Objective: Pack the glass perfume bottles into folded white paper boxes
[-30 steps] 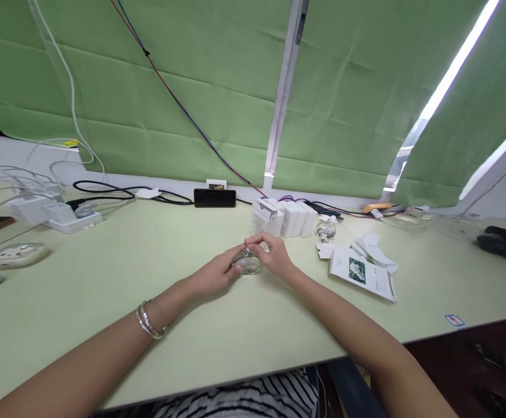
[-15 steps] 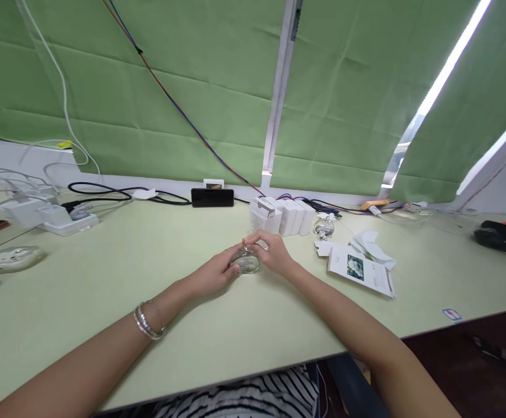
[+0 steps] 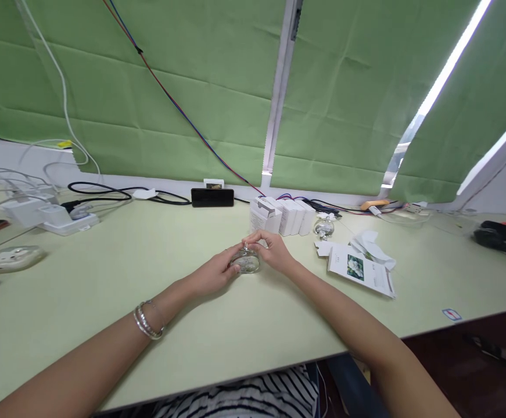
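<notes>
A small round clear glass bottle (image 3: 247, 262) with faint print on its front stands upright on the table. My left hand (image 3: 218, 271) is closed around its left side, thumb at the front and fingers behind. At the bottle's neck, my right hand (image 3: 270, 249) pinches the top, its fingertips meeting those of the left. What exactly the right fingers grip there is too small to make out. Just behind my hands is a row of white cartons (image 3: 294, 217), the nearest one with its top flap up. A similar glass bottle (image 3: 324, 227) rests to their right.
A flattened white carton with a flower picture (image 3: 359, 269) and crumpled paper (image 3: 372, 247) lie on the right. A black phone (image 3: 212, 198) leans at the back. Power strip (image 3: 72, 223), cables, a clear case (image 3: 13, 259) and phones occupy the left. The table's front edge is near me.
</notes>
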{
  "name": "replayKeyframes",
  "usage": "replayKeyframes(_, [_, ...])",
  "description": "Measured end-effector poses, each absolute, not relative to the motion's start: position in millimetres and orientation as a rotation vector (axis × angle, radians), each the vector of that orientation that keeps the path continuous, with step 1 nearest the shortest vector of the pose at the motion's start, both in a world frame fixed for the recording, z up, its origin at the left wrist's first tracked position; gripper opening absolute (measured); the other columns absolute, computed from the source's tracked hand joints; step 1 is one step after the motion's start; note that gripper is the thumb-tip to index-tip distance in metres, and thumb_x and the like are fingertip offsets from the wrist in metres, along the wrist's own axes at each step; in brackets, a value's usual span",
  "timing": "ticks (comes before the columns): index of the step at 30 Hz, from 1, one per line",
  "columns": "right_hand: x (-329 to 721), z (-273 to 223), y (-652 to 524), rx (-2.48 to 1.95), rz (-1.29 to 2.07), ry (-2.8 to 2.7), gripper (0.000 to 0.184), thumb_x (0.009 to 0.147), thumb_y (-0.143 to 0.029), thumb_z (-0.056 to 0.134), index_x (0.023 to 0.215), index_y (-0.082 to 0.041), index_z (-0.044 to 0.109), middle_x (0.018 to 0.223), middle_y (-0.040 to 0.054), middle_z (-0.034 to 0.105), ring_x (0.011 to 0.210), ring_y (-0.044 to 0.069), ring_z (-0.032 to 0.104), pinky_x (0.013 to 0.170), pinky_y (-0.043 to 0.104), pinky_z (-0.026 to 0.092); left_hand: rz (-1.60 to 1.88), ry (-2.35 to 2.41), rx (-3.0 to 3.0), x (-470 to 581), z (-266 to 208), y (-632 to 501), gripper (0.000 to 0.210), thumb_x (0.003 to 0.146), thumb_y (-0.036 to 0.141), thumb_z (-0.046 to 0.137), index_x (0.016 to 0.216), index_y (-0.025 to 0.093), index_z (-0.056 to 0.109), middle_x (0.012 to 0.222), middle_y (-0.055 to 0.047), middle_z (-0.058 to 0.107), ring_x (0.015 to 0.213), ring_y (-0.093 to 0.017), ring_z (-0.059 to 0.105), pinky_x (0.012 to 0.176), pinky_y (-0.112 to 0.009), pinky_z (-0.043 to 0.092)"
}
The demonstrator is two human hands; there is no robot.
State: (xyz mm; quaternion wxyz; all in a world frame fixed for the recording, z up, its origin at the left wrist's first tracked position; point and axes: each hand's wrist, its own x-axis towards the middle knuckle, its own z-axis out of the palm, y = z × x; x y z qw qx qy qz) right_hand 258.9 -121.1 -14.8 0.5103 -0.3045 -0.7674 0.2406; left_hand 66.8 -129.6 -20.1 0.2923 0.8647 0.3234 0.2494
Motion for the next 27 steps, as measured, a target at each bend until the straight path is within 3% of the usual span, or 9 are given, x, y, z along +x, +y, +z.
replayKeyframes(9, [262.2,-7.0,-122.1,-0.742,0.384,-1.986,0.009,0.08,-0.014,0.054,0.076,-0.019,0.061,0.088,0.0042,0.071,0.086,0.017,0.067,0.079,0.032,0.053,0.649,0.861,2.335,66.5,-23.9,-126.6,0.058,0.09,0.041,0.038,0.141,0.015,0.027,0.107,-0.01,0.062,0.092,-0.022,0.057,0.081,-0.033,0.045])
replayKeyframes(19, [261.9,-4.6,-123.7,-0.819,0.51,-1.945,0.005,0.079,-0.019,0.059,0.077,-0.019,0.062,0.087,0.004,0.072,0.086,0.017,0.067,0.079,0.031,0.053,0.657,0.838,2.326,66.4,-20.7,-129.2,0.058,0.09,0.043,0.039,0.139,0.013,0.03,0.103,-0.01,0.063,0.091,-0.023,0.057,0.081,-0.033,0.045])
replayKeyframes(27, [263.2,-4.3,-123.3,-0.766,0.433,-1.996,0.009,0.08,-0.014,0.056,0.076,-0.019,0.061,0.087,0.0039,0.072,0.087,0.017,0.068,0.08,0.031,0.053,0.649,0.831,2.347,66.9,-21.5,-128.0,0.057,0.091,0.042,0.037,0.14,0.014,0.029,0.105,-0.01,0.062,0.091,-0.022,0.056,0.08,-0.033,0.046])
